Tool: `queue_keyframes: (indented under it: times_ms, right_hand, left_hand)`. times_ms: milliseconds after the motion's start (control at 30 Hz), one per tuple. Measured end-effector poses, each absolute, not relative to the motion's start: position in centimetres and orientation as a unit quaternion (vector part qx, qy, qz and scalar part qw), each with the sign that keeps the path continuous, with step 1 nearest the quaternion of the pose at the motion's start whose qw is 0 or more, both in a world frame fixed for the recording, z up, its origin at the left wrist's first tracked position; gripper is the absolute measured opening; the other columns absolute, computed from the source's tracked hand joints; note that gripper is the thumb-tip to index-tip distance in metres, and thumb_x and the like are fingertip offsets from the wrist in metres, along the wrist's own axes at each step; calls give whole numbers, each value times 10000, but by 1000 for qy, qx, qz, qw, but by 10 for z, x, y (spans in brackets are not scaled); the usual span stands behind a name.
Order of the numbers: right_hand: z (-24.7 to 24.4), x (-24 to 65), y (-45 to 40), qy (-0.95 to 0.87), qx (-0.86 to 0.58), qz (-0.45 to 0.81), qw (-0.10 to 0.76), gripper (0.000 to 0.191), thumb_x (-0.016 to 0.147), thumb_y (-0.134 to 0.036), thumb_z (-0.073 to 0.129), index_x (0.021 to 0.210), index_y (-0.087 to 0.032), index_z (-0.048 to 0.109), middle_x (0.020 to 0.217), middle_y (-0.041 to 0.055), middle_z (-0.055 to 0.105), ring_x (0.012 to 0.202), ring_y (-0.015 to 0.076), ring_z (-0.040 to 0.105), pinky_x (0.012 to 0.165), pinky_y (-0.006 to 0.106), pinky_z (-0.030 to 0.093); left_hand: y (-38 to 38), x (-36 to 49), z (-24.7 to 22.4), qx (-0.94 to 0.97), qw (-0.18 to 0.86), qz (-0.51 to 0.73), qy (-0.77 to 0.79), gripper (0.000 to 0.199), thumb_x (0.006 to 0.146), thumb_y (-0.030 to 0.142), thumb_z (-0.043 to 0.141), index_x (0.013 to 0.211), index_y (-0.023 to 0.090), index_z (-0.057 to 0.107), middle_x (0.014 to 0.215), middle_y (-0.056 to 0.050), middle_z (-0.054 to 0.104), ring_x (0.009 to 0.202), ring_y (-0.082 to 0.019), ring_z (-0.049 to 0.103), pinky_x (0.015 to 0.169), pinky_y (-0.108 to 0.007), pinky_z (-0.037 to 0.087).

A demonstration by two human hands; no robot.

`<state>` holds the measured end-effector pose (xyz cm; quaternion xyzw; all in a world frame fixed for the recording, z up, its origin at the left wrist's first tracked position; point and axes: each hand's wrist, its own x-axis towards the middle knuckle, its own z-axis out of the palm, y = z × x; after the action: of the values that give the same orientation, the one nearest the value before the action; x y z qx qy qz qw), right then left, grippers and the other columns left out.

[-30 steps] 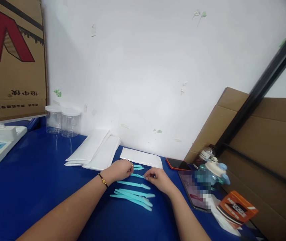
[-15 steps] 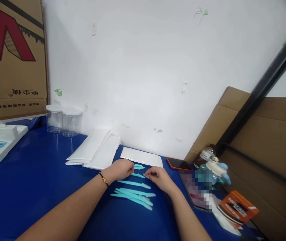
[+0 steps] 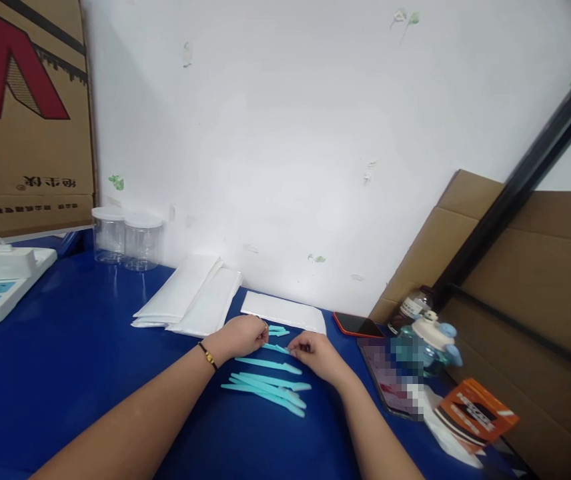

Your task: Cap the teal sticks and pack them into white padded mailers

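Nearest, well this side of the white pouch [image 3: 283, 311]: an overlapping fan of turquoise sticks [image 3: 275, 395], probably bunched there for easy reach. To the right, also nearer than the pouch, an orange box [image 3: 478, 413] on white paper [image 3: 440, 423], seemingly parked outside the working patch. Closer to the pouch, a lone turquoise stick [image 3: 268, 364], lying separately, perhaps for easier picking.

Closer again, the held stick [image 3: 276, 348], spanned between both hands: left hand [image 3: 245, 335] with fingers drawn together at one end, right hand [image 3: 318, 353] nipping the other between thumb and finger, presumably to steady so slim a thing. Cannot tell how much lies under the left fingers. Just short of the pouch, more turquoise pieces [image 3: 279, 331], partly hidden, number unclear.

Just right of the pouch, a red-edged phone [image 3: 358, 325], flat. Left of it, a stack of white packets [image 3: 180, 300], likely kept aside. Farther left, lidded jars [image 3: 143, 243].
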<state>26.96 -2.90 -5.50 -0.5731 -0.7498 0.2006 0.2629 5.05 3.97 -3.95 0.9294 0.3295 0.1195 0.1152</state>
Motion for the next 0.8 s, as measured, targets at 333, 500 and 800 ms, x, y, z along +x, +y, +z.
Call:
queue_keyframes:
  times_ms: [333, 500, 800]
  right_hand:
    - [-55, 265, -30, -756, -561, 206, 268, 162, 725, -139, 565, 805, -200, 692, 721, 4, 606, 624, 115, 520, 555, 204, 382]
    - [-60, 259, -29, -751, -572, 200, 264, 161, 729, -148, 557, 796, -208, 691, 742, 2, 625, 623, 118, 530, 539, 204, 380]
    - [-30, 308, -35, -688, -640, 105, 325, 178, 756, -235, 527, 792, -179, 693, 779, 41, 664, 686, 161, 574, 617, 250, 424]
  left_hand:
    - [36, 57, -43, 938, 131, 123, 295, 180, 707, 152, 487, 744, 212, 652, 745, -2, 680, 663, -141, 579, 586, -209, 385]
    - [36, 60, -43, 934, 150, 123, 301, 192, 705, 142, 478, 734, 200, 658, 734, -7, 681, 656, -137, 579, 586, -205, 388]
    - [30, 49, -25, 922, 253, 42, 289, 167, 677, 219, 551, 786, 211, 678, 719, 13, 683, 634, -128, 589, 531, -190, 385]
